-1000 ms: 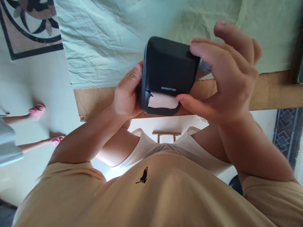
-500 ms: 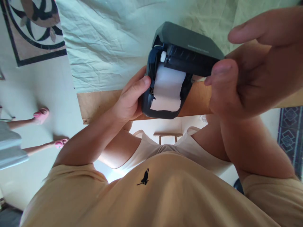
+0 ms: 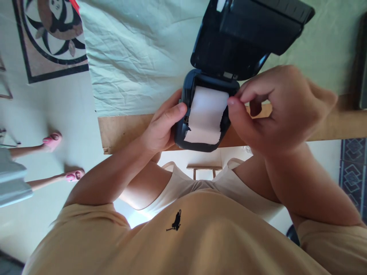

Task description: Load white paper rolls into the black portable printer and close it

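Observation:
A dark, hand-sized receipt printer [image 3: 197, 146] is tilted up over the table edge, its lid [image 3: 241, 42] swung wide back. A white paper roll [image 3: 208, 110] sits in its compartment, with a ragged torn end toward me. My left hand [image 3: 164, 124] grips the printer's left side, thumb on the rim and the other fingers behind it. At the right rim, just below the hinge, my right hand [image 3: 282, 109] is closed in a pinch of thumb and forefinger. Its fingertips touch the rim beside the paper; whatever is between them is hidden.
A pale green cloth [image 3: 137, 57] covers the table, whose bare wooden edge [image 3: 120, 131] faces me. A dark object [image 3: 363, 65] is at the far right. Another person's legs in pink slippers [image 3: 52, 141] show on the left floor. Below the table is a wooden stool [image 3: 204, 167].
The printer's lid has swung from partly raised to wide open. My right hand has left the lid, moving down and left to the printer's right rim. My left hand keeps its hold.

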Demonstrator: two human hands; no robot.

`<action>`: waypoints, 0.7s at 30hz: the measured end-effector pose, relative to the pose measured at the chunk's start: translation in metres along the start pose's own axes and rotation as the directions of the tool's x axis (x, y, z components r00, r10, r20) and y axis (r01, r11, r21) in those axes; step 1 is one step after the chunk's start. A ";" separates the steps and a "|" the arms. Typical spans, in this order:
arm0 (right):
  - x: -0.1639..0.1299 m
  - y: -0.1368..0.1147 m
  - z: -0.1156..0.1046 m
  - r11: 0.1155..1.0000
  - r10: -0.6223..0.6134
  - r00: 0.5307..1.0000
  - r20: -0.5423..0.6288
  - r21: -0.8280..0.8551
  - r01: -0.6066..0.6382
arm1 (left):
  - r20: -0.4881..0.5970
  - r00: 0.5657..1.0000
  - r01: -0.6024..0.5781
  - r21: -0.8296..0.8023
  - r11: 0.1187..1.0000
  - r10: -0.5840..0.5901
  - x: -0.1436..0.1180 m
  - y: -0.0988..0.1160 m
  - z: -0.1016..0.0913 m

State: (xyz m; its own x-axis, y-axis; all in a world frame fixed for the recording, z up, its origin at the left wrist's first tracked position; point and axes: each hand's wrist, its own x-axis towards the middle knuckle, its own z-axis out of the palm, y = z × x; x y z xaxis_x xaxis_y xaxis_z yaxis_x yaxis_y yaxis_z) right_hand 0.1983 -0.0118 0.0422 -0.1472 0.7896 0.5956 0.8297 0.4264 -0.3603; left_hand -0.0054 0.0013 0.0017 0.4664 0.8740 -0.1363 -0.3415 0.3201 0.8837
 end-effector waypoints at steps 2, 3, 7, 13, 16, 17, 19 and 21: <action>-0.001 -0.008 -0.001 0.993 -0.026 1.000 0.003 -0.112 0.027 | -0.005 1.000 -0.001 -0.011 1.000 0.001 0.000 -0.001 0.001; -0.001 -0.011 -0.001 0.985 -0.014 1.000 0.028 -0.171 0.019 | -0.024 1.000 -0.007 -0.023 1.000 0.006 0.000 -0.001 0.003; 0.000 -0.023 -0.006 0.956 0.084 0.981 0.174 -0.291 -0.030 | -0.107 0.994 -0.001 -0.049 0.999 -0.004 0.002 -0.004 0.011; 0.010 -0.031 -0.013 0.930 0.281 0.857 0.431 -0.344 -0.132 | -0.132 0.990 0.039 -0.044 0.998 -0.044 0.002 -0.005 0.012; 0.012 -0.033 -0.015 0.950 0.234 0.854 0.464 -0.297 -0.099 | -0.115 0.992 0.049 -0.052 0.997 -0.055 0.000 -0.003 0.009; 0.011 -0.032 -0.015 0.955 0.216 0.853 0.476 -0.284 -0.084 | -0.118 0.992 0.046 -0.051 0.998 -0.052 0.000 -0.003 0.008; 0.010 -0.030 -0.016 0.952 0.214 0.847 0.486 -0.297 -0.070 | -0.112 0.992 0.048 -0.043 0.998 -0.052 0.000 -0.002 0.008; 0.009 -0.027 -0.015 0.946 0.211 0.841 0.498 -0.320 -0.048 | -0.086 0.994 0.058 -0.043 0.997 -0.062 -0.001 -0.001 0.009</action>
State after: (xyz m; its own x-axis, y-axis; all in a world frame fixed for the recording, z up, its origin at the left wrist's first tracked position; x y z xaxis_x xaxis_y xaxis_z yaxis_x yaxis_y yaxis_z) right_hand 0.1824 -0.0231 0.0677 -0.2169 0.9738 0.0678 0.9644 0.2245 -0.1394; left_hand 0.0022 -0.0030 0.0047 0.4148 0.8808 -0.2284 -0.3482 0.3855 0.8545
